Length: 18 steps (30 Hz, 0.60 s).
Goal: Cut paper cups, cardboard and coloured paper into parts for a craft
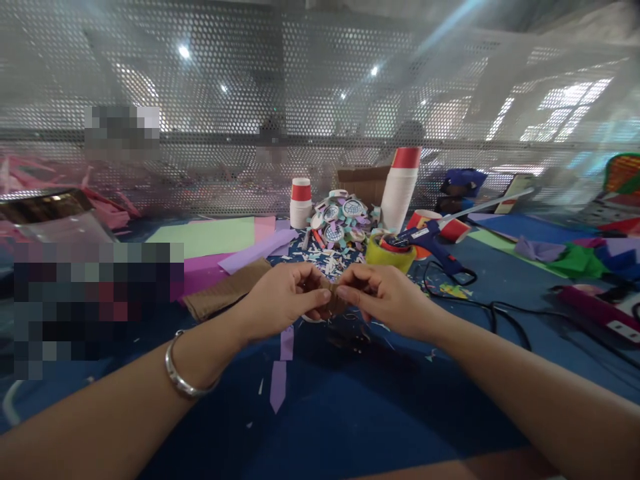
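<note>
My left hand (285, 299) and my right hand (387, 297) meet over the middle of the blue table, thumbs and fingers pinched. Between them is a small brown piece of cardboard (331, 307), mostly covered by the fingertips. A silver bracelet (180, 370) circles my left wrist. Just below my left hand lie two purple paper strips (279, 383), the nearer one pointed. Corrugated cardboard (225, 291) lies beside my left hand. Beyond my right hand, a blue glue gun (427, 241) rests on a yellow roll or holder (390, 253).
Behind my hands rises a heap of decorated paper discs and scraps (343, 217). A short stack of cups (301, 203) and a tall stack of cups (400, 190) flank it. Coloured paper sheets (210, 237) lie left. A black cord (495, 310) runs right. A perforated metal screen (320, 100) stands behind.
</note>
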Tool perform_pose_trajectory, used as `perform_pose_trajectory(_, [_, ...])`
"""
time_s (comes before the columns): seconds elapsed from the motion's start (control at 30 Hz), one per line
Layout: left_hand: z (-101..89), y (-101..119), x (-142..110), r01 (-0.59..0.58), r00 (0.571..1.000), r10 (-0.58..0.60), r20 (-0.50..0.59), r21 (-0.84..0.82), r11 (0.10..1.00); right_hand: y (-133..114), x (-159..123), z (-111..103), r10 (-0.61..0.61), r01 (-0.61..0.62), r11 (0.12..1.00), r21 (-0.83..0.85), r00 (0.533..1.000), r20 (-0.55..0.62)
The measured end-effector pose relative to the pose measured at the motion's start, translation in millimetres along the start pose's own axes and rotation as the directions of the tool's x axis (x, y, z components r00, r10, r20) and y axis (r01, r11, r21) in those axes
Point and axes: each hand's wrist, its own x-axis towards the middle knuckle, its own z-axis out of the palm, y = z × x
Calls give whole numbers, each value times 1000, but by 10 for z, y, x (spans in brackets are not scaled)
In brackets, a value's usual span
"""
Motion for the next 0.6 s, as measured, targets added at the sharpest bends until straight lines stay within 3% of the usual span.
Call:
perform_pose_trajectory(0.27, [28,27,-17,-57,998,60,-14,170,984,-17,0,-19,22,-17,998,-62,996,81])
perform_pose_trajectory(0.5, [111,14,-12,-5,999,3,44,44,999,-66,-20,-11,-47,52,993,-107,998,49])
perform_pose_trajectory(0.6, [170,45,-32,11,1000,-11,5,0,1000,-83,-40,10,-59,59,997,-48,998,1])
